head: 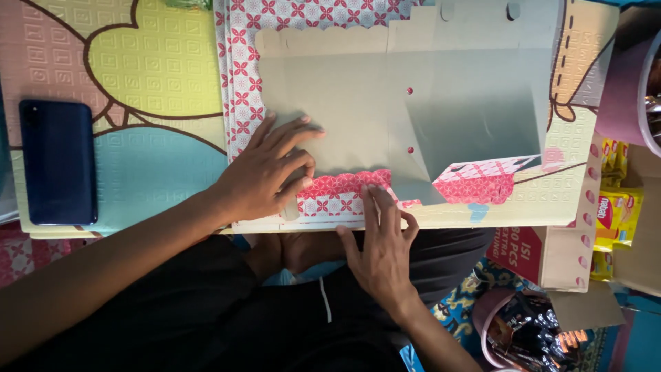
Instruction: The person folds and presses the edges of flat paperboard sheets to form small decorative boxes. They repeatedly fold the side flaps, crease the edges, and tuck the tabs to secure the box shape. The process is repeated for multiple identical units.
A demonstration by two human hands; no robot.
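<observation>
Cardboard sheet [358, 96], grey side up, lies flat on the patterned foam mat [138, 69] in front of me in the head view. My left hand [265, 172] presses it down with fingers spread. My right hand [382, 244] has its fingers pressed together on the folded red-and-white flap [341, 189] along the near edge. I judge a clean crease needs steady left-hand pressure while the right runs along the fold. I see 1 dark phone [58, 162] well apart at left.
</observation>
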